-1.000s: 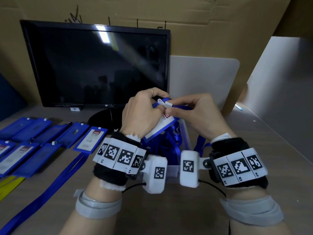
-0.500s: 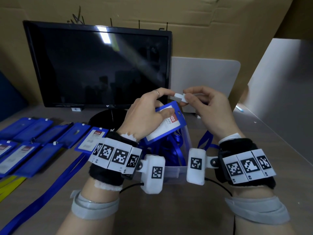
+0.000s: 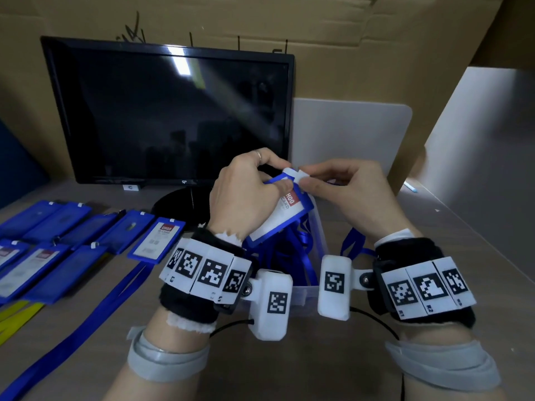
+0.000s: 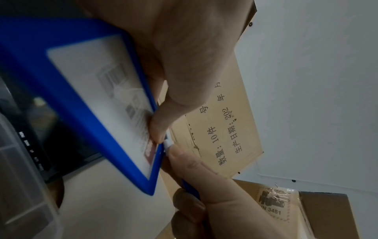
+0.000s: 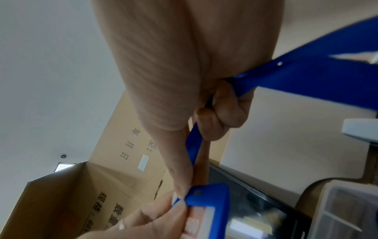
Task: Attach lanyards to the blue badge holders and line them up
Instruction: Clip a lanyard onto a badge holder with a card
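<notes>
My left hand (image 3: 262,180) grips a blue badge holder (image 3: 285,214) with a white card in it, tilted above the clear box; the same badge holder (image 4: 88,103) fills the left wrist view. My right hand (image 3: 311,180) pinches the white clip (image 3: 295,175) of a blue lanyard at the holder's top edge. The lanyard strap (image 5: 302,76) runs through my right palm and its curled fingers. Whether the clip sits in the holder's slot I cannot tell. Several blue badge holders (image 3: 157,240) lie in rows on the table at the left.
A clear plastic box (image 3: 304,293) with several blue lanyards (image 3: 292,256) stands under my hands. A black monitor (image 3: 173,111) stands behind. A loose blue lanyard (image 3: 95,311) and yellow straps (image 3: 17,314) lie at the front left. Cardboard and white panels wall the desk.
My right hand brought the white clip back down to the holder's top edge, after lifting it away half a second ago. The left hand kept its hold on the badge holder.
</notes>
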Demonstrator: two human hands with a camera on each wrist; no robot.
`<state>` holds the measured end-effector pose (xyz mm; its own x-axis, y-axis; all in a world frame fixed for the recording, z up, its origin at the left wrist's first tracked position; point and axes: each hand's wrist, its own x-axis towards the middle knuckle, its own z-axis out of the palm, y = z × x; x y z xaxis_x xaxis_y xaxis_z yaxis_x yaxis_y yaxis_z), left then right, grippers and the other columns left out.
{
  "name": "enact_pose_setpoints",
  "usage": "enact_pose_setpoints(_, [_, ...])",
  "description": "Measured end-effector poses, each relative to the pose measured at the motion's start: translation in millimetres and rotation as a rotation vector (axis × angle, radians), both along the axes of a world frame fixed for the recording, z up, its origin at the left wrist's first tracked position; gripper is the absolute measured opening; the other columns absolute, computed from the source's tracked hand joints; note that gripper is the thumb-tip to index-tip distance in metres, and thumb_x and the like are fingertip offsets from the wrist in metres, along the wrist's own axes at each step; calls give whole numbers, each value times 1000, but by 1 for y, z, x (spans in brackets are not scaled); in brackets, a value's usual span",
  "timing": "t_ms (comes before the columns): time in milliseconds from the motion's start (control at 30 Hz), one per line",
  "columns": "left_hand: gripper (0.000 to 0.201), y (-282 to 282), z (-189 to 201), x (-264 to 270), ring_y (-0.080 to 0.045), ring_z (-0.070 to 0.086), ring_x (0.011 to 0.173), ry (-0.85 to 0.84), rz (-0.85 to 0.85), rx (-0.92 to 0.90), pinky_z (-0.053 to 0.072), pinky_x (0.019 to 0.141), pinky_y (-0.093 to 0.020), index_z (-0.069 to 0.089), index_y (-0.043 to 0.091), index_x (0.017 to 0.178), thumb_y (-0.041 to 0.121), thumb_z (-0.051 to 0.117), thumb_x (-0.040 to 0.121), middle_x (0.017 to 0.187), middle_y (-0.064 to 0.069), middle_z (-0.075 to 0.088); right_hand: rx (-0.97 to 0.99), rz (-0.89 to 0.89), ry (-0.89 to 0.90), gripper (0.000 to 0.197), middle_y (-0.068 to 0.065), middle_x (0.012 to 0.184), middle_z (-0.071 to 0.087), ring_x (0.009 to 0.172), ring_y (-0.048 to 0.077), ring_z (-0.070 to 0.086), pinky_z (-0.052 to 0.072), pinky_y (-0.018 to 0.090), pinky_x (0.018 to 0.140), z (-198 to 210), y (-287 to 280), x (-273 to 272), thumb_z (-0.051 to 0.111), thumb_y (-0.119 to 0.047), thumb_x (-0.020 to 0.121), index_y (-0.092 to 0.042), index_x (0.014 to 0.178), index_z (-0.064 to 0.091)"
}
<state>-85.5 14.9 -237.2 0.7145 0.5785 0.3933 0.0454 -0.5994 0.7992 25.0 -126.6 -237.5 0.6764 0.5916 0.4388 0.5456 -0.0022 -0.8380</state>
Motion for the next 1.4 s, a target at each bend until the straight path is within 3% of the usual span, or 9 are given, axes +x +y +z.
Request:
enact_pose_setpoints(167, [20,7,-4,0,-11,73,77,-2,32,-58,61,75,-42,73,45,98,33,75,82,75,12,75,-127,-35,-94,21,-19,89,73,89,-2,68,58,18,73,-5,4,-2,81,-29,80,-36,99,76])
enact_pose_setpoints(300, [31,7,-6,0,-7,71,89,16,50,6,60,80,-38,70,50,114,33,71,88,93,16,76,-96,-64,-87,16,-19,77,70,74,-10,64,48,8,58,-5,6,-3,83,-26,79,-36,88,75])
enact_pose_setpoints(433, [37,1,-5,0,-12,69,94,61,90,117,57,82,-37,64,46,125,37,69,90,91,14,72,-162,-100,-107,13,-17,81,74,78,-8,67,48,6,59,-5,7,-4,83,-35,77,-30,89,80])
enact_pose_setpoints(667, [19,3,-4,-1,-17,69,93,47,231,197,56,80,-38,73,40,106,36,68,88,90,9,75,-213,-91,-147,11,-14,73,75,74,-6,67,46,6,57,3,4,-7,79,-40,80,-29,80,81])
enact_pose_setpoints(833, [11,9,1,-4,-7,72,82,44,-17,36,58,75,-34,75,34,99,32,74,88,79,12,76,-38,-227,-154,7,-20,79,72,76,-11,64,47,6,65,1,-1,2,74,-35,87,-29,88,78])
enact_pose_setpoints(933, [8,6,3,-3,-14,74,76,-30,-150,-95,60,72,-39,74,20,93,27,76,88,79,1,77,-139,-237,-114,11,-16,87,74,83,-5,66,50,19,76,-9,2,12,69,-33,92,-28,94,78])
enact_pose_setpoints(1100, [24,5,0,3,-19,67,77,-140,-160,-168,56,79,-49,61,11,89,34,62,97,89,-9,73,-323,47,-54,13,-12,95,78,97,4,71,55,34,94,-8,6,2,74,-21,89,-27,99,78])
enact_pose_setpoints(1333, [19,6,-1,3,-26,70,92,-223,-43,-285,57,85,-51,55,19,91,37,57,98,101,-10,72,-237,102,-10,12,-2,90,77,90,19,71,55,32,85,6,-2,-19,69,-14,88,-22,90,78])
enact_pose_setpoints(1400, [18,7,0,-4,-28,70,94,-229,-17,-337,57,86,-51,54,18,92,35,55,100,105,-12,71,-217,125,30,10,-3,80,75,72,11,67,52,20,70,8,1,-27,68,-21,91,-16,88,77])
